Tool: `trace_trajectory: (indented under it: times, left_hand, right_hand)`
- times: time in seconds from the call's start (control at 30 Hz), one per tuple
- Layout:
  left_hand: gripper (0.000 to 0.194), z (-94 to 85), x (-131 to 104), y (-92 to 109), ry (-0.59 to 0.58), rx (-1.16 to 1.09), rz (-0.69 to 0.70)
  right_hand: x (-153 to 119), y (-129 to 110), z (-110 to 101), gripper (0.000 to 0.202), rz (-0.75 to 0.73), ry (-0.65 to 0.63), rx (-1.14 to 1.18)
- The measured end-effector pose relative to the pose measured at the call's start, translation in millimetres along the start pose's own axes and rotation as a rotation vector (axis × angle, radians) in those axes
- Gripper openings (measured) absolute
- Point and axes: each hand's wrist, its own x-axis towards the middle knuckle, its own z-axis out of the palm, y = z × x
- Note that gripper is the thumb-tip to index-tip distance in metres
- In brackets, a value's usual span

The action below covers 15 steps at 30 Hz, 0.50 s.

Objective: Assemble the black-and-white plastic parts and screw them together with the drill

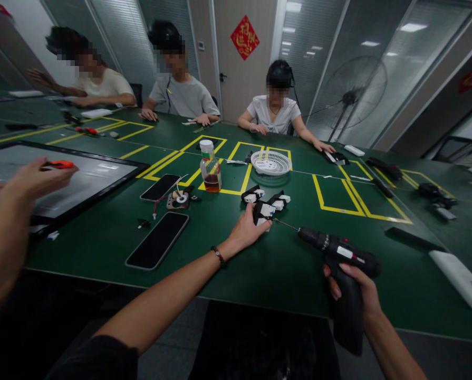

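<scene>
My right hand (360,293) is wrapped round the handle of a black cordless drill (338,253). The drill's long thin bit (286,225) points left, its tip at or very near a small black-and-white part (266,211); contact is hard to make out. That part is gripped by my left hand (247,229), thumb towards the bit, on the green table (220,253). Just beyond it lie two similar black-and-white parts (253,195), (279,200). What the black-and-white parts belong to does not show.
Left of my arm lie two phones (159,241), (160,187) and a small wired device (177,199). A jar (211,166) and white basket (271,162) stand farther back. At left, a co-worker's hand (41,179) holds an orange tool (61,164) over a framed panel (81,179). Several people sit opposite.
</scene>
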Motion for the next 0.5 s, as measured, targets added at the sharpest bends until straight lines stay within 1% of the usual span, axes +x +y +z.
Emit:
trace_trajectory:
  times: [0.2,0.5]
  left_hand:
    - [0.068,2.1,0.0,-5.4,-0.008,0.073,0.068]
    - [0.068,2.9,-1.3,-6.1,-0.013,0.098,0.071]
  right_hand:
    - [-0.1,1.2,0.5,0.043,0.008,-0.021,-0.033]
    - [-0.4,-0.9,3.1,0.041,0.024,-0.012,-0.037]
